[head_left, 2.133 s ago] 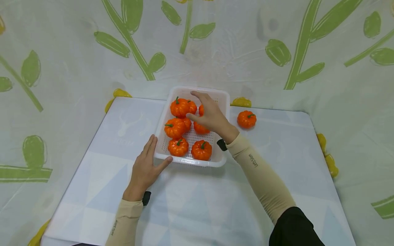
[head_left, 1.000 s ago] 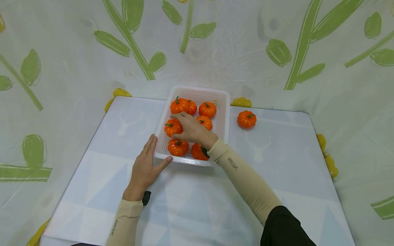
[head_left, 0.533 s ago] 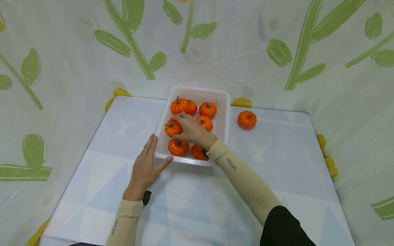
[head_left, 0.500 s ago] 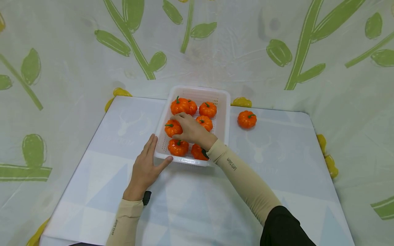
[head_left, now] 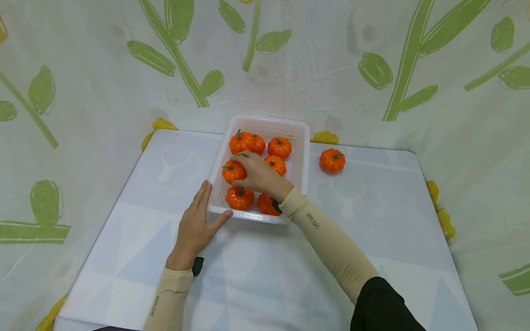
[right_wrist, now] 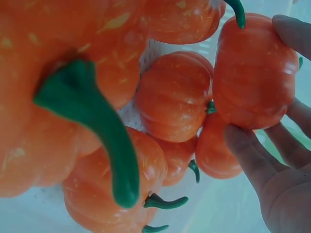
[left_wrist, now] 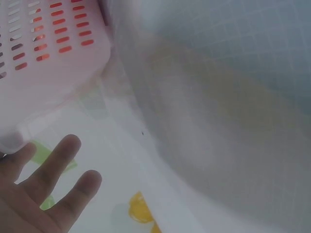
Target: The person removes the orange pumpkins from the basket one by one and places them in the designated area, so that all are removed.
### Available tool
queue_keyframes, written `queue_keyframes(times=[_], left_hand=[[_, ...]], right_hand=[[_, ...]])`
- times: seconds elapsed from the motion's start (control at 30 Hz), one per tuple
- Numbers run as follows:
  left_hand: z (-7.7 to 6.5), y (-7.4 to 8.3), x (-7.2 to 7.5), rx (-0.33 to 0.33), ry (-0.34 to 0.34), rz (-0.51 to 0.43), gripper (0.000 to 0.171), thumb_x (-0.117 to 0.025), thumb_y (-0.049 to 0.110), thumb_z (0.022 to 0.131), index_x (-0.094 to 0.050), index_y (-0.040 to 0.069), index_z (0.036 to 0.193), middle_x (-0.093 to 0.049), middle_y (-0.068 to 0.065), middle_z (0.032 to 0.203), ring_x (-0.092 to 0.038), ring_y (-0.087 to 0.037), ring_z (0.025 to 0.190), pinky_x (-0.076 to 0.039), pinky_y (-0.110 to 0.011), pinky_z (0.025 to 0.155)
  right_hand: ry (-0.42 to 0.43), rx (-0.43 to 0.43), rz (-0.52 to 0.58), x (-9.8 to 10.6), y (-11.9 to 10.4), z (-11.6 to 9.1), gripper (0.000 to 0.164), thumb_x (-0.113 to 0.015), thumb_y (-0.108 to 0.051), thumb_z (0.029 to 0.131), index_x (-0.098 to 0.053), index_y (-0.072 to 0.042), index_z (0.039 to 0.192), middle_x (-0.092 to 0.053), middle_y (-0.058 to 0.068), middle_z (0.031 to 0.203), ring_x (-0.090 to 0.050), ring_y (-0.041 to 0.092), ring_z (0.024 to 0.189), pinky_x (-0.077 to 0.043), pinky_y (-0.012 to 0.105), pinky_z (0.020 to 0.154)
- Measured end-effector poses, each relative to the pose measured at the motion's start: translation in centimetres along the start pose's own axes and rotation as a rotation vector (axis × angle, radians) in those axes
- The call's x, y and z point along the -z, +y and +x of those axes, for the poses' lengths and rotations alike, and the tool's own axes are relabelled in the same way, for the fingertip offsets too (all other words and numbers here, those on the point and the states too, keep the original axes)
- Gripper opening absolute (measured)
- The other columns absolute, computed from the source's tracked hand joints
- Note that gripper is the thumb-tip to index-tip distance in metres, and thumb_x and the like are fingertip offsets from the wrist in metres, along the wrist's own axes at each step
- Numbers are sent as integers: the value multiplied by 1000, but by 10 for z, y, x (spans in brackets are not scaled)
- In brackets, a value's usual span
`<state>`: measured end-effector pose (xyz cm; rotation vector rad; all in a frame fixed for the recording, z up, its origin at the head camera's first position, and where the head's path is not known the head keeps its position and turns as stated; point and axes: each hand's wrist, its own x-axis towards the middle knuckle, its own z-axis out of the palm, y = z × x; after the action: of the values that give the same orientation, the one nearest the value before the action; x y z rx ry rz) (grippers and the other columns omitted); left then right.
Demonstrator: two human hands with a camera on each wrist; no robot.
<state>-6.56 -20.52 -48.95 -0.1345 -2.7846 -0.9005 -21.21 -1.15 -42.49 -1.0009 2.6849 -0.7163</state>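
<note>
Pumpkin (head_left: 233, 172) in a pinch, left side of the basket (head_left: 258, 218)

Nearest me, the left hand (head_left: 194, 232) has its fingers spread along the basket's near left corner, thumb by the rim. Farther in, the right hand (head_left: 261, 175) pinches that pumpkin between thumb and fingertips; can't tell if it's lifted. Looks like shiny fake stuff, so I'd guess light, stiff, a bit slick, not too fragile. I'd grab it round the fat middle, fingers in the grooves, and leave the stem (head_left: 227, 168) alone. Count, near to far: two near pumpkins (head_left: 239, 198), the pinched one plus one beside the hand, one loose pumpkin (head_left: 331, 161) on the table (head_left: 265, 276) right of the basket, three back pumpkins (head_left: 279, 147). That's eight showing; the hand might hide more. One basket.
</note>
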Motion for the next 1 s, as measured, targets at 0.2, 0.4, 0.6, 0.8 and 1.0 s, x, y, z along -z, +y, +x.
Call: queue_keyframes(times=[0.2, 0.4, 0.6, 0.8, 1.0], left_hand=[[0, -1, -1, -10, 12, -9, 99, -70, 59, 89, -22, 12, 163, -20, -2, 168, -38, -37, 144, -40, -66, 102], [-1, -2, -2, -18, 15, -3, 100, -70, 59, 89, -22, 12, 163, -20, -3, 168, -38, -38, 144, -40, -65, 102], [1, -2, -3, -12, 13, 0, 99, -69, 59, 90, -21, 13, 163, -20, -4, 168, -38, -38, 144, -40, -64, 103], [1, -1, -1, -3, 3, -4, 99, -68, 59, 90, -20, 13, 163, -20, -5, 168, -36, -38, 145, -39, -67, 102], [0, -1, -2, -8, 7, -8, 100, -70, 58, 90, -20, 12, 163, -20, -6, 168, -37, -40, 144, -39, -67, 102]], right_hand=[[19, -9, 18, 5, 0, -4, 70, -80, -38, 88, -53, -11, 147, -44, 9, 152, -44, 26, 137, -40, 36, 112], [50, 3, 34, 11, -1, -11, 68, -81, -39, 87, -55, -13, 145, -46, 7, 151, -43, 24, 138, -40, 37, 111], [105, 21, 86, 18, -3, -20, 67, -83, -36, 86, -57, -13, 143, -49, 6, 148, -44, 23, 137, -40, 36, 111], [178, 46, 119, 24, -2, -27, 68, -84, -35, 85, -57, -10, 143, -50, 8, 148, -45, 25, 137, -41, 38, 110], [231, 21, 143, 31, 2, -34, 73, -85, -41, 83, -57, -11, 143, -51, 6, 148, -47, 24, 137, -40, 38, 112]])
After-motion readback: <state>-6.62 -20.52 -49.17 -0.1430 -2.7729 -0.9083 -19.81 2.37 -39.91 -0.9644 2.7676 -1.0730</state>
